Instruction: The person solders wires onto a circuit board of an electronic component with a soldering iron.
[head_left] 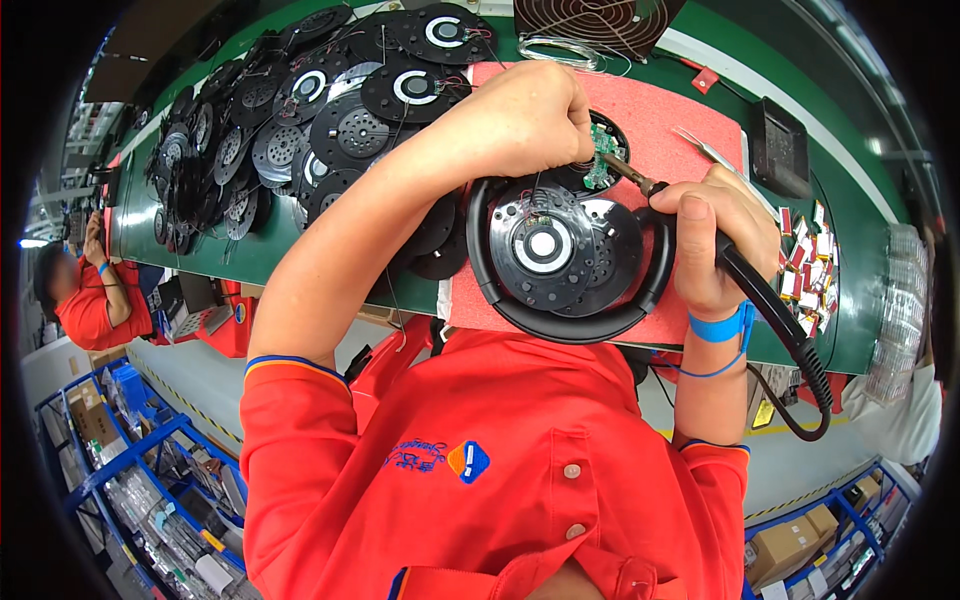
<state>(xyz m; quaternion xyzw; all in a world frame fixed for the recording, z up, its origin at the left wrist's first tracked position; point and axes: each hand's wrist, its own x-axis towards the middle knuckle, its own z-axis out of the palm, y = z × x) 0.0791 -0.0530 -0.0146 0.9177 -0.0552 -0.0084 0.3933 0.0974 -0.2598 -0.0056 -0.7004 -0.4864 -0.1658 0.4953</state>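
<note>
My right hand (pixel 728 235) is wrapped round a soldering iron (pixel 745 275), whose metal tip reaches a small green circuit board (pixel 606 150). The board lies in a round black ear cup (pixel 624 128) of a headphone. Close against the board's left side, my left hand (pixel 535 115) is closed in a pinch; what its fingers hold is hidden. Nearer to me the black headband (pixel 575 328) curves round two black discs. The upper disc (pixel 525 285) has a white ring and thin wires; the other (pixel 615 250), perforated, lies partly beneath it.
A pink foam mat (pixel 665 110) lies under the work, with tweezers (pixel 705 147) on it. Many black discs (pixel 355 130) are heaped at left. At right are a black tray (pixel 780 150) and small red-and-white parts (pixel 808 260). A fan grille (pixel 600 20) stands behind; a co-worker (pixel 95 300) sits far left.
</note>
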